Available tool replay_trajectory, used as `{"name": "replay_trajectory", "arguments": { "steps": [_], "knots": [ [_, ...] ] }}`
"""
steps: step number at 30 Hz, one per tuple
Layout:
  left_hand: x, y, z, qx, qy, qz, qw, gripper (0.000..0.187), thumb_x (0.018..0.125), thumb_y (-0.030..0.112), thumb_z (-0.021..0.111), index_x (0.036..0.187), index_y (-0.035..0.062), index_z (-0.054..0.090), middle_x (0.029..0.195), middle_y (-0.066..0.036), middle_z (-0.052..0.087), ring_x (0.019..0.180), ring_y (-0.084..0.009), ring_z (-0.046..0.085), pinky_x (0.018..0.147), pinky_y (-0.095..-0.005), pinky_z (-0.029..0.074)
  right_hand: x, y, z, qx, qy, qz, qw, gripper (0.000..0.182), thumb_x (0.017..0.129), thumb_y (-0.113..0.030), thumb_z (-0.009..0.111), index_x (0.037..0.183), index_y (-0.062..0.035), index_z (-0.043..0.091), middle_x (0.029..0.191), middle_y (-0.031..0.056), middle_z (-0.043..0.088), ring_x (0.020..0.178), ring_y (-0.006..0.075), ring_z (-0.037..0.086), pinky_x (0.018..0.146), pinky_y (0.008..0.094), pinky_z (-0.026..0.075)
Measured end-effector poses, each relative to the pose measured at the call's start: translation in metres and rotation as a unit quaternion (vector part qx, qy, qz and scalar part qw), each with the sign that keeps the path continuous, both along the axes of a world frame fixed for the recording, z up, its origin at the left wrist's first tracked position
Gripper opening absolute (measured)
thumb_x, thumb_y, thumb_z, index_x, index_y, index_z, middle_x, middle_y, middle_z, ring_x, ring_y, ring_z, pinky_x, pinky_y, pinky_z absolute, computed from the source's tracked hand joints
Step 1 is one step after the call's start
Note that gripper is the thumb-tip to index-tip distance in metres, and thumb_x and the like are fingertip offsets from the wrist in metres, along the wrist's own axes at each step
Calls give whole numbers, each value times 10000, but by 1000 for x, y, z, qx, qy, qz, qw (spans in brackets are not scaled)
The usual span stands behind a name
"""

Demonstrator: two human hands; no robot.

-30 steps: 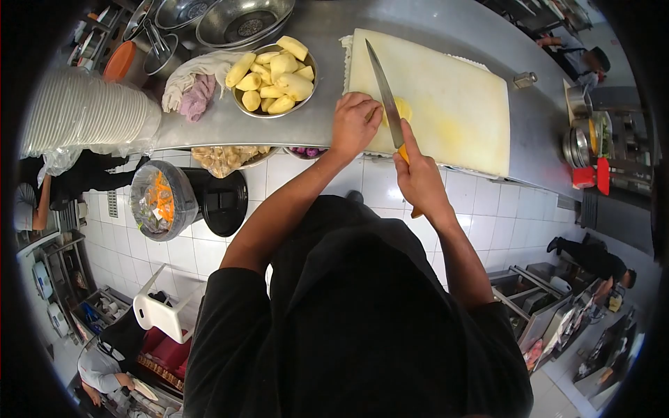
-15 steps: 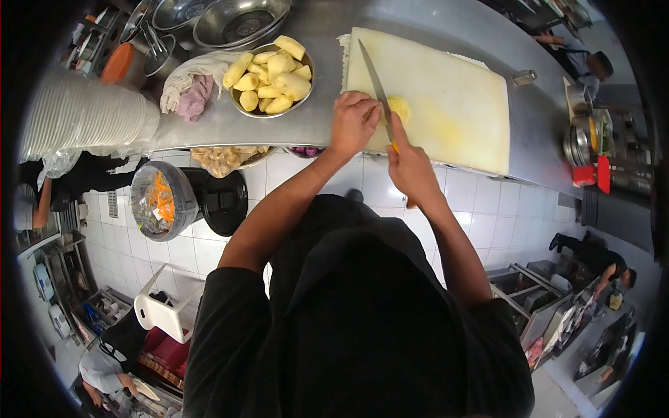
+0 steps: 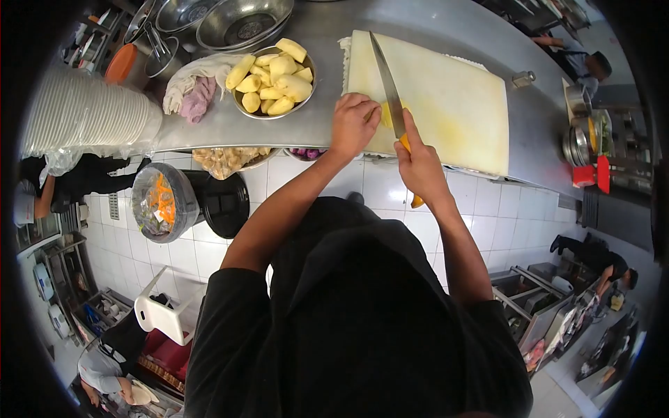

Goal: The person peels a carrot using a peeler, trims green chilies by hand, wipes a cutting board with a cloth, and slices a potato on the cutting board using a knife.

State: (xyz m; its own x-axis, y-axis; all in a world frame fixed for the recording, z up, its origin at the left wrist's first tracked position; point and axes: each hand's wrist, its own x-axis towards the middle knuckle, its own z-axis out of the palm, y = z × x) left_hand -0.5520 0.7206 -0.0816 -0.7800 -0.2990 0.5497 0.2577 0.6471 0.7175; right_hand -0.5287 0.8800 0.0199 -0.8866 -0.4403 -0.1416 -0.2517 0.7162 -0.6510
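Note:
My left hand [image 3: 355, 124] is at the left edge of the white cutting board [image 3: 453, 90], its fingers curled against a yellow piece of peeled potato [image 3: 387, 113]. The fingers hide part of that piece. My right hand [image 3: 421, 166] is closed around the yellow handle of a long kitchen knife [image 3: 386, 78], index finger stretched along it. The blade slants away from me over the board, just right of the potato. A metal bowl [image 3: 311, 78] of peeled potatoes [image 3: 282, 66] stands left of the board.
Cloths [image 3: 198, 87], steel basins [image 3: 240, 28] and stacked plastic containers [image 3: 97, 108] line the counter's left side. A small metal shaker [image 3: 523, 79] stands right of the board. Below the counter are a lined waste bin [image 3: 164, 202] and a bag of peelings [image 3: 226, 160]. Other people work around the room.
The knife and my right hand have shifted right and slightly toward me. Yellow potato that showed right of the blade now shows left of it, beside my nearly still left hand.

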Motion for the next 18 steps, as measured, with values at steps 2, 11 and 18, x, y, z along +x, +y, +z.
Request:
{"name": "replay_trajectory", "arguments": {
  "steps": [2,11,18],
  "knots": [
    [1,-1,2,1,-3,-3,1000,52,750,88,704,794,65,719,833,-50,641,871,-247,586,811,-374,449,3,1,0,-5,14,8,1000,626,927,-82,506,1488,-77,229,754,263,631,718,452,619,701,503,477],
    [3,-1,4,2,-4,-7,1000,40,766,78,693,793,58,716,839,-50,640,870,-247,585,809,-371,444,8,-1,-1,-3,-16,6,1000,643,941,-114,518,1510,-152,221,761,261,619,710,443,612,714,463,470],
    [4,0,5,7,-8,-9,1000,46,776,84,688,800,58,718,836,-46,640,867,-243,583,791,-369,439,8,0,-8,5,6,19,1000,649,936,-105,523,1508,-134,218,753,266,618,712,450,614,704,482,469]
  ]
}}
